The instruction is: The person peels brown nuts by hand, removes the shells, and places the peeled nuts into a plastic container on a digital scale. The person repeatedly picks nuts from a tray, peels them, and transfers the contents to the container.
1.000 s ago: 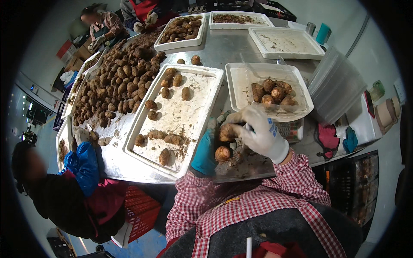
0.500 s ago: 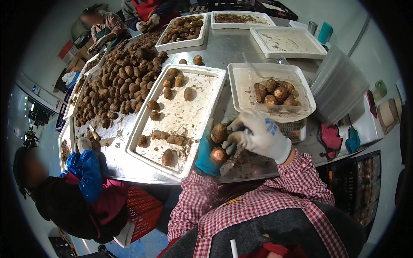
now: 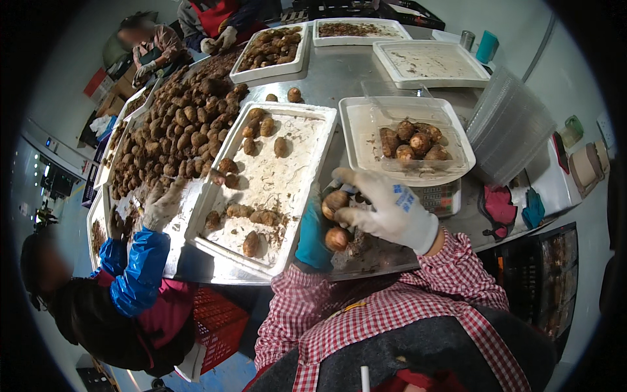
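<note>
My left hand (image 3: 313,235), in a teal glove, holds two brown round tubers (image 3: 336,221) over the near edge of the steel table (image 3: 353,72). My right hand (image 3: 388,210), in a white glove, lies over them and grips the upper tuber. Just left of my hands a white tray (image 3: 304,189) carries several scattered tubers and loose soil. Beyond my right hand a clear plastic container (image 3: 450,166) with several tubers rests on a white tray (image 3: 366,130) above a small scale (image 3: 439,196).
A big heap of tubers (image 3: 171,134) covers the table's left side. A person in blue sleeves (image 3: 140,268) reaches into it from my left; two more people work at the far end. More white trays (image 3: 428,62) and stacked clear containers (image 3: 509,134) stand at right.
My hands have drawn slightly nearer and lower with the tubers. The person on my left has lifted a gloved hand toward the heap.
</note>
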{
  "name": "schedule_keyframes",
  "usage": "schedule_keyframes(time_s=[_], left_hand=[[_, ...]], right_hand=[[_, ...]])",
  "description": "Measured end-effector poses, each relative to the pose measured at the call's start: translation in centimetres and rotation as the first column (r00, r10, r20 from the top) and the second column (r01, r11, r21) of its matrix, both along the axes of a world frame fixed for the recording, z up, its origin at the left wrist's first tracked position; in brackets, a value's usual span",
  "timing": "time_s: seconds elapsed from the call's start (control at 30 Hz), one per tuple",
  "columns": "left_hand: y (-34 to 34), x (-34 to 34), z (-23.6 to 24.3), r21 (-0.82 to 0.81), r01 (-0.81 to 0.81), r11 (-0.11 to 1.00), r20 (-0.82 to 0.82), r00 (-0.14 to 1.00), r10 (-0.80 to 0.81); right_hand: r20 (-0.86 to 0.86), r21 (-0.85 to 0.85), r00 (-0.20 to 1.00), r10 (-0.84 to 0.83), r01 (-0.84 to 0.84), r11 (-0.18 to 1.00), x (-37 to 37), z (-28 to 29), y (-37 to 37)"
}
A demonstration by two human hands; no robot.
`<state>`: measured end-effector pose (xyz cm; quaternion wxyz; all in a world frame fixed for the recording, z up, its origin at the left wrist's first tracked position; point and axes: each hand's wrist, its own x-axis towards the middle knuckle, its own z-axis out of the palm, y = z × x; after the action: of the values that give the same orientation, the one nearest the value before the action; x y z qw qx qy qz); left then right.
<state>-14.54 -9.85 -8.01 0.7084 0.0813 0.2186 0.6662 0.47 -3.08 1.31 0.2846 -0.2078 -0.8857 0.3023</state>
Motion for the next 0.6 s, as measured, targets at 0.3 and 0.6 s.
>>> schedule_keyframes(time_s=[0.3, 0.6], left_hand=[[-1.0, 0.0, 1.9, 0.029, -0.001, 1.0, -0.39, 0.921, 0.012], [-0.5, 0.1, 0.2, 0.062, 0.047, 0.997, -0.26, 0.965, -0.029]], right_hand=[[-0.267, -0.007, 0.9, -0.345, 0.356, 0.935, 3.1, 2.1, 2.9], [-0.185, 0.466, 0.838, -0.513, 0.535, 0.705, 3.6, -1.0, 9.1]])
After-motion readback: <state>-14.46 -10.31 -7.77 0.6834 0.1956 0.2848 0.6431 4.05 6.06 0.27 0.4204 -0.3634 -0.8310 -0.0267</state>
